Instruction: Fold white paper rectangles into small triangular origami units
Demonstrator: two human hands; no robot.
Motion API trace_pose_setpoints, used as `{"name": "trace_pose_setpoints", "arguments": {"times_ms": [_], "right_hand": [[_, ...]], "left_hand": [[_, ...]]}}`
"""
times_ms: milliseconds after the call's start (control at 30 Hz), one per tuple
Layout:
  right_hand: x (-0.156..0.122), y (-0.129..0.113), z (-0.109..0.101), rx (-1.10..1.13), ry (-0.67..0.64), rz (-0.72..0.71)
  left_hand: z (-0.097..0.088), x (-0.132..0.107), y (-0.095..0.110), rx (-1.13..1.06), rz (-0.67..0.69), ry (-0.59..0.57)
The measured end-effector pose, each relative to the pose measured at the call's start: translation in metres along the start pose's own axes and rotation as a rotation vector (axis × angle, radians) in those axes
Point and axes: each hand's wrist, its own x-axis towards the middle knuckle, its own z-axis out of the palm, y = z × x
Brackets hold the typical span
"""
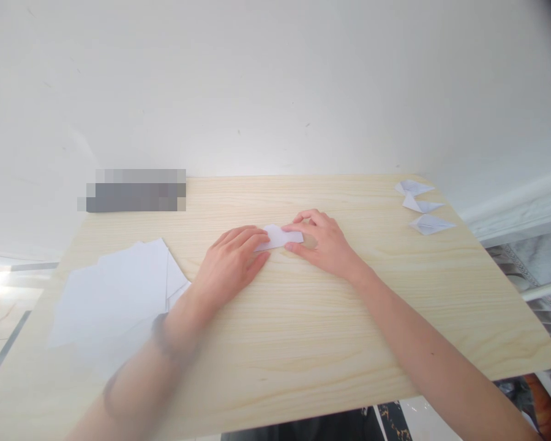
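A small white piece of paper, folded into a narrow strip, lies flat on the light wooden table near its middle. My left hand rests palm down on the strip's left end, fingers stretched flat over it. My right hand presses the right end, its fingertips curled down onto the paper's edge and thumb beside it. Both forearms reach in from the near edge.
A loose stack of white paper sheets lies at the left of the table. Three folded white paper shapes sit at the far right corner. A blurred grey patch lies at the far left edge. A white wall stands behind.
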Motion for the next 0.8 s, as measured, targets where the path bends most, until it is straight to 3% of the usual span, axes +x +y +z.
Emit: {"name": "trace_pose_setpoints", "arguments": {"times_ms": [200, 333, 467, 800], "right_hand": [[-0.002, 0.0, 0.0, 0.006, 0.033, -0.063], [-0.001, -0.003, 0.001, 0.017, 0.158, -0.172], [0.002, -0.008, 0.001, -0.015, 0.251, -0.263], [-0.003, -0.021, 0.001, 0.024, 0.273, -0.391]], "left_hand": [[0.001, 0.005, -0.003, -0.002, 0.017, 0.033], [-0.001, 0.004, -0.001, -0.024, 0.0, 0.096], [-0.004, 0.004, 0.0, -0.072, 0.078, 0.189], [-0.006, 0.008, 0.004, -0.084, 0.201, 0.313]]}}
